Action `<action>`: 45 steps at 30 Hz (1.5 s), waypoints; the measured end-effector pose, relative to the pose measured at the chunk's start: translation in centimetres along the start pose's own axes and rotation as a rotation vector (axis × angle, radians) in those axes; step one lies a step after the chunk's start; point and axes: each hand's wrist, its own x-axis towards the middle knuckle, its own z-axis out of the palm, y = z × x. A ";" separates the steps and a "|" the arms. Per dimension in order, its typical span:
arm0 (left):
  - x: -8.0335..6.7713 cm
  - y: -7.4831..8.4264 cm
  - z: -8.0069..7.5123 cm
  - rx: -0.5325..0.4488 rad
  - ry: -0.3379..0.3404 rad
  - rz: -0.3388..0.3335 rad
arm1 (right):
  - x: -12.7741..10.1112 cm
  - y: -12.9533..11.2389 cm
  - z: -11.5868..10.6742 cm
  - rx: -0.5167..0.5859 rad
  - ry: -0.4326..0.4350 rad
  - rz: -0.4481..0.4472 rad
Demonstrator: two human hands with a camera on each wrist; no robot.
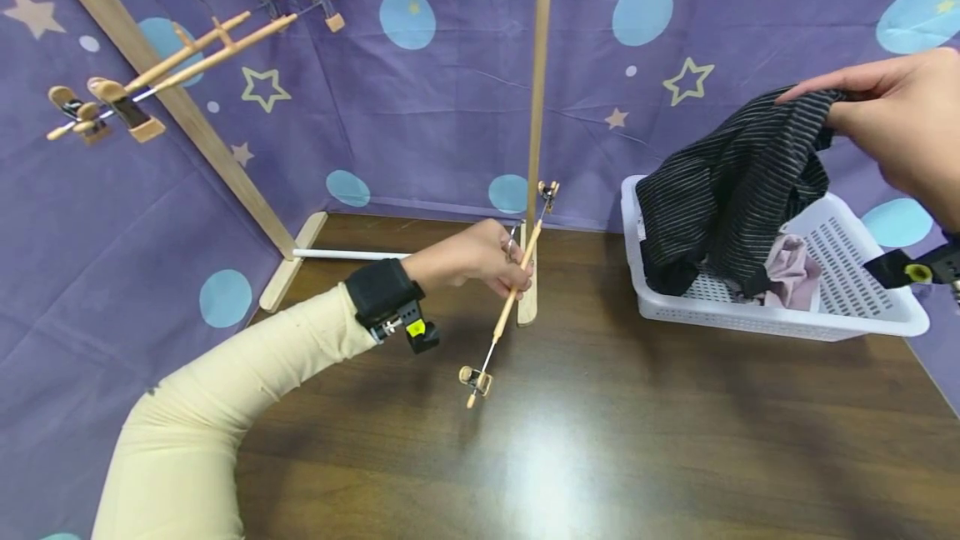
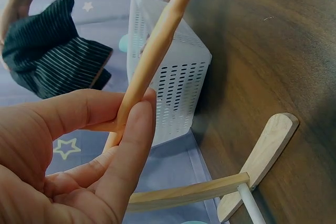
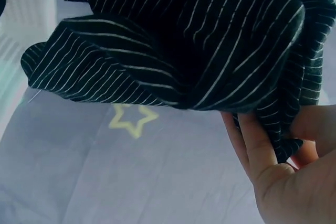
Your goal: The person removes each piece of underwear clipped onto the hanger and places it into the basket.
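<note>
**A hanger in one hand, a shirt in the other**

From the head camera, the left hand (image 1: 480, 261) pinches a wooden hanger (image 1: 510, 294) just in front of the rack (image 1: 538, 107). To the right of the rack, the right hand (image 1: 896, 127) lifts a striped shirt (image 1: 735, 182) above the white basket (image 1: 780, 319).

The left wrist camera shows fingers (image 2: 131, 129) curled round the hanger (image 2: 152, 56).

The right wrist camera shows fingers (image 3: 257, 145) gripping the shirt (image 3: 184, 40).

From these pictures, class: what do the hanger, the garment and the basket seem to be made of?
Hanger in the left hand: pale wood bar, smooth matt, with metal wire clips.
Garment in the right hand: soft black fabric with thin white stripes, folding limply.
Basket: white plastic, probably, with moulded perforations.
</note>
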 end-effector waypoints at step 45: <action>-1.3 0.6 -0.1 0.028 0.005 0.014 | 3.9 11.2 4.4 -0.293 -0.188 0.112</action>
